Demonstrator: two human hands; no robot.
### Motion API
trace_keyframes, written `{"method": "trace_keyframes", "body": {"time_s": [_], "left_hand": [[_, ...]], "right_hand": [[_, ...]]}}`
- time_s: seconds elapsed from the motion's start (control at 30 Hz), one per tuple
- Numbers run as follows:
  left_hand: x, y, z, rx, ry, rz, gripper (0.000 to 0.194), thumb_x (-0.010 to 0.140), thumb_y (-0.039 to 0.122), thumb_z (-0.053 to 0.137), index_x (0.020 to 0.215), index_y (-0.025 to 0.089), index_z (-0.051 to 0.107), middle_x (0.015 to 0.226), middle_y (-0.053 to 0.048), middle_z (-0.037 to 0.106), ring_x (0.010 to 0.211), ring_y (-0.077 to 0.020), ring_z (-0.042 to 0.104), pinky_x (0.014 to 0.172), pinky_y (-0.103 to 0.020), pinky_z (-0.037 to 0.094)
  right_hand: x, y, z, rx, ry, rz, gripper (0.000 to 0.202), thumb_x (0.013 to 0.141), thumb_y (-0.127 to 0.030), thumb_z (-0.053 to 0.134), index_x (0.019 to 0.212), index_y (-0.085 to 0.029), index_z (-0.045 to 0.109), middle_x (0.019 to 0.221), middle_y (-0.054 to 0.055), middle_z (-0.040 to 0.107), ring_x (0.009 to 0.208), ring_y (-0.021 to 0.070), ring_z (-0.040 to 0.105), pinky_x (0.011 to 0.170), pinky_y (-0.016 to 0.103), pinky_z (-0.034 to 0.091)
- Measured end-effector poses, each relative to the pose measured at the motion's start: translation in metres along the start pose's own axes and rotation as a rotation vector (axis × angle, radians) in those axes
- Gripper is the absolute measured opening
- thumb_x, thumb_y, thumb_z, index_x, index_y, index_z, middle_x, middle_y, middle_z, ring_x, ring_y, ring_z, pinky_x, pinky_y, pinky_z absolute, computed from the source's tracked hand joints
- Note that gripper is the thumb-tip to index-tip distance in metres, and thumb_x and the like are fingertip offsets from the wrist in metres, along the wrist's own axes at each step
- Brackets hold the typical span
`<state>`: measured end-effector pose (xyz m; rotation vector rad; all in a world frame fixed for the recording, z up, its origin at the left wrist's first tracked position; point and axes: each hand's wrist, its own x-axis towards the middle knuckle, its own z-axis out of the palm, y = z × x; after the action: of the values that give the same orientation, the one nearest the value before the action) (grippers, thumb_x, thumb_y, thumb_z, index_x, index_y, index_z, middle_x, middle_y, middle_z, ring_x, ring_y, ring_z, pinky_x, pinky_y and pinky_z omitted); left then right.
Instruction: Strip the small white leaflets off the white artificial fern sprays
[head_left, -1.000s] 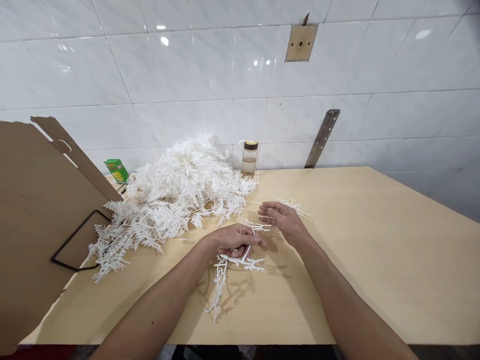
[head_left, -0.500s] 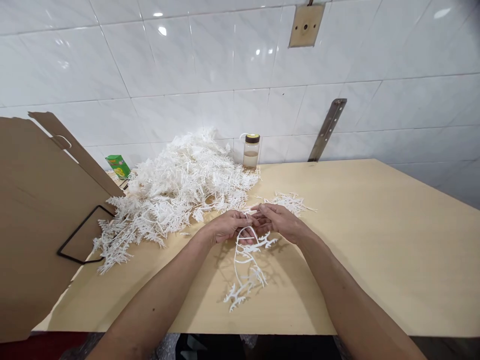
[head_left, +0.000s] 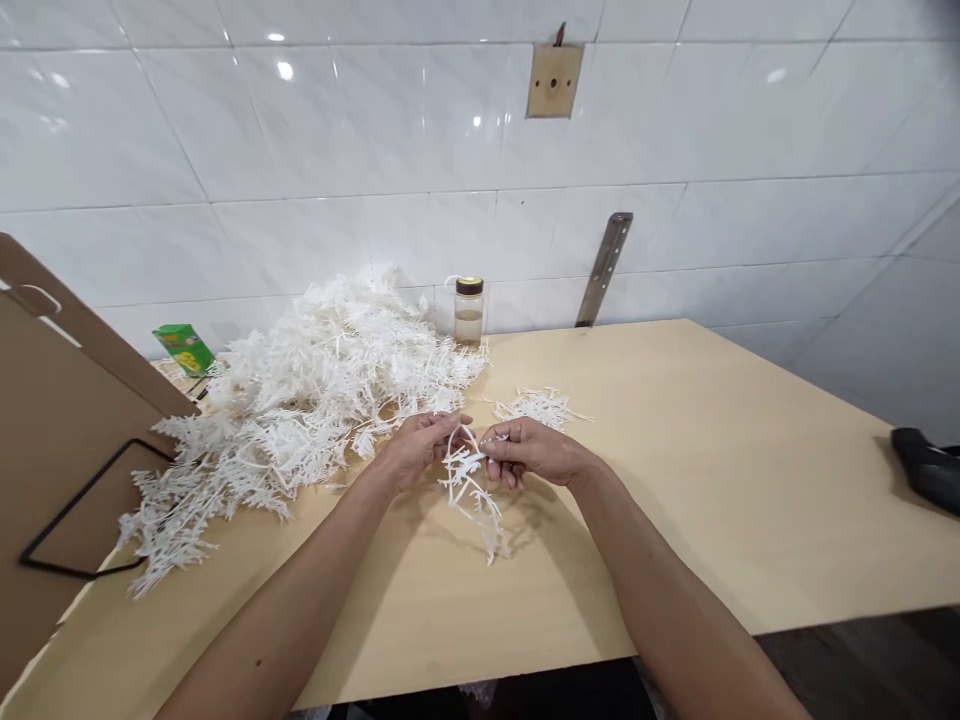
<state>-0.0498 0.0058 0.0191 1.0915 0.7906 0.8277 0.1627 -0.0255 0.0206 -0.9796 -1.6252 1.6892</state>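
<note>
Dangling between both hands, a white, branching, plastic-looking sprig [head_left: 462, 462] hangs over a pale, wood-toned counter [head_left: 720, 450], on the wearer's side of the large heap of white feathery sprigs [head_left: 337, 350] and a little to its right. Half a second ago the hands were close together over the stem; now they have drawn slightly apart, and the sprig hangs shorter and more bunched. That suggests two-handed work, each hand minding its own portion.

The left hand [head_left: 420, 447], nearer the heap, pinches the curved upper stem between thumb and fingers; the right hand [head_left: 536, 450] has its grip pinched on a side part, thumb against forefinger. The stem looks smooth and springy, while its tips fork into short tines; whether the lowest ones touch the counter I cannot tell.

The heap is a dense, frothy tangle. To its right lies a flat, spiky white bunch [head_left: 541, 408]; behind its right edge stands a clear cylindrical bottle with a dark lid [head_left: 469, 318]. To its left are a brown cardboard panel [head_left: 60, 390] and a small, glossy green carton [head_left: 187, 348].
</note>
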Motion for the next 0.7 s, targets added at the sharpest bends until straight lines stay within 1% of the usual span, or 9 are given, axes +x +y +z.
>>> {"method": "trace_keyframes", "body": {"time_s": [0.07, 0.17, 0.23, 0.27, 0.37, 0.47, 0.53, 0.6, 0.7], "left_hand": [[-0.001, 0.003, -0.005, 0.029, -0.063, -0.023, 0.037, 0.075, 0.041, 0.076, 0.091, 0.009, 0.073, 0.091, -0.015, 0.072, 0.078, -0.0178, 0.068, 0.072, -0.028, 0.054], [-0.001, 0.006, -0.012, 0.067, -0.06, -0.048, 0.044, 0.077, 0.047, 0.072, 0.097, 0.009, 0.072, 0.099, -0.018, 0.071, 0.083, -0.0192, 0.068, 0.078, -0.031, 0.053], [-0.001, 0.007, -0.014, 0.123, -0.019, -0.033, 0.043, 0.075, 0.046, 0.073, 0.097, 0.01, 0.072, 0.097, -0.016, 0.071, 0.078, -0.0176, 0.067, 0.074, -0.029, 0.053], [-0.001, 0.007, -0.013, 0.155, 0.009, -0.019, 0.041, 0.074, 0.045, 0.074, 0.095, 0.01, 0.072, 0.095, -0.015, 0.071, 0.075, -0.0163, 0.066, 0.069, -0.027, 0.052], [-0.001, 0.006, -0.008, 0.277, 0.102, 0.02, 0.031, 0.073, 0.041, 0.075, 0.084, 0.012, 0.071, 0.079, -0.01, 0.07, 0.06, -0.013, 0.061, 0.053, -0.022, 0.044], [0.001, 0.003, -0.006, 0.431, 0.283, 0.14, 0.018, 0.075, 0.033, 0.071, 0.072, 0.015, 0.069, 0.06, -0.004, 0.061, 0.051, -0.0129, 0.053, 0.048, -0.022, 0.038], [0.001, 0.0, -0.007, 0.529, 0.465, 0.383, 0.007, 0.075, 0.025, 0.068, 0.074, 0.018, 0.07, 0.071, -0.004, 0.064, 0.067, -0.0164, 0.059, 0.06, -0.023, 0.044], [0.002, -0.003, -0.01, 0.734, 0.59, 0.513, 0.012, 0.076, 0.023, 0.067, 0.087, 0.021, 0.071, 0.092, -0.008, 0.066, 0.091, -0.0216, 0.061, 0.078, -0.027, 0.047], [0.001, -0.006, -0.014, 1.231, 0.628, 0.312, 0.032, 0.078, 0.03, 0.068, 0.108, 0.021, 0.066, 0.119, -0.011, 0.058, 0.1, -0.0257, 0.06, 0.085, -0.035, 0.046]], "right_hand": [[-0.005, -0.004, -0.017, 0.091, 0.249, -0.124, 0.036, 0.076, -0.051, 0.072, 0.079, -0.016, 0.064, 0.071, 0.002, 0.067, 0.052, 0.0083, 0.057, 0.047, 0.02, 0.047], [-0.018, -0.006, -0.053, 0.399, 0.835, -0.44, 0.032, 0.072, -0.046, 0.076, 0.088, -0.023, 0.062, 0.083, 0.0, 0.068, 0.063, 0.0094, 0.061, 0.049, 0.02, 0.05], [-0.028, -0.004, -0.075, 0.572, 1.054, -0.573, 0.034, 0.077, -0.051, 0.07, 0.097, -0.025, 0.059, 0.101, 0.003, 0.067, 0.083, 0.0132, 0.066, 0.06, 0.022, 0.057], [-0.033, -0.002, -0.083, 0.642, 1.111, -0.564, 0.036, 0.079, -0.054, 0.065, 0.098, -0.024, 0.057, 0.105, 0.006, 0.066, 0.09, 0.0153, 0.067, 0.065, 0.025, 0.059], [-0.036, 0.008, -0.091, 0.748, 1.128, -0.372, 0.035, 0.08, -0.049, 0.066, 0.098, -0.02, 0.055, 0.105, 0.012, 0.064, 0.091, 0.0183, 0.067, 0.068, 0.028, 0.062], [-0.022, 0.016, -0.076, 0.669, 1.08, -0.236, 0.027, 0.073, -0.031, 0.074, 0.091, -0.018, 0.058, 0.101, 0.012, 0.066, 0.078, 0.0151, 0.066, 0.063, 0.025, 0.061], [-0.008, 0.019, -0.06, 0.556, 1.016, -0.177, 0.024, 0.07, -0.026, 0.076, 0.086, -0.017, 0.061, 0.098, 0.011, 0.068, 0.071, 0.013, 0.064, 0.058, 0.024, 0.06], [0.006, 0.02, -0.042, 0.428, 0.962, -0.129, 0.023, 0.069, -0.026, 0.076, 0.085, -0.016, 0.062, 0.095, 0.01, 0.069, 0.066, 0.0119, 0.061, 0.052, 0.023, 0.057], [0.021, 0.022, -0.017, 0.223, 0.911, -0.113, 0.025, 0.069, -0.028, 0.074, 0.089, -0.017, 0.063, 0.089, 0.007, 0.071, 0.055, 0.0102, 0.056, 0.044, 0.024, 0.052]]}}
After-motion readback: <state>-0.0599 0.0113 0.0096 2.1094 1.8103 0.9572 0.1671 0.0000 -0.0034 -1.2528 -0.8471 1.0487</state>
